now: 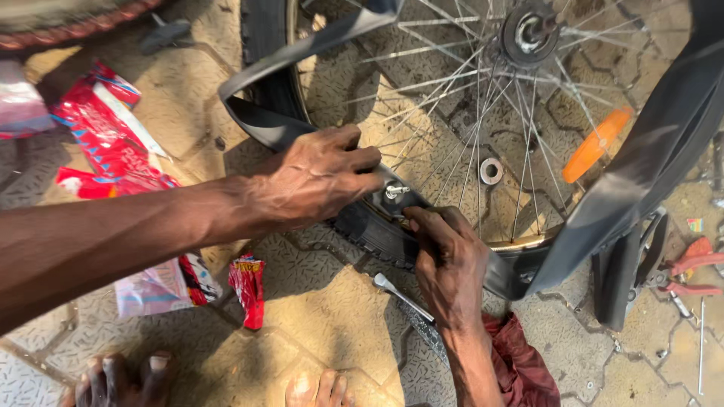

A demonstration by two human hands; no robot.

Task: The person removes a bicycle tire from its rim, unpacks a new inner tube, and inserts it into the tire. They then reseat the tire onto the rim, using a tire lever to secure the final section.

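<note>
A spoked bicycle wheel (483,98) lies on the paved ground with its black tyre (369,226) nearest me. A loose black inner tube (648,158) loops out of the rim on both sides. My left hand (317,177) presses on the tyre and tube beside the metal valve stem (394,191), which pokes through the rim. Just right of the valve, my right hand (446,256) grips the tyre's edge, fingers curled over it. A metal tyre lever (400,294) lies under that hand.
Red and white plastic wrappers (113,128) lie at the left, a small red packet (247,290) near my feet (317,388). An orange reflector (596,143) sits in the spokes; a washer (491,171) lies on the ground. Red-handled pliers (690,275) are at the right.
</note>
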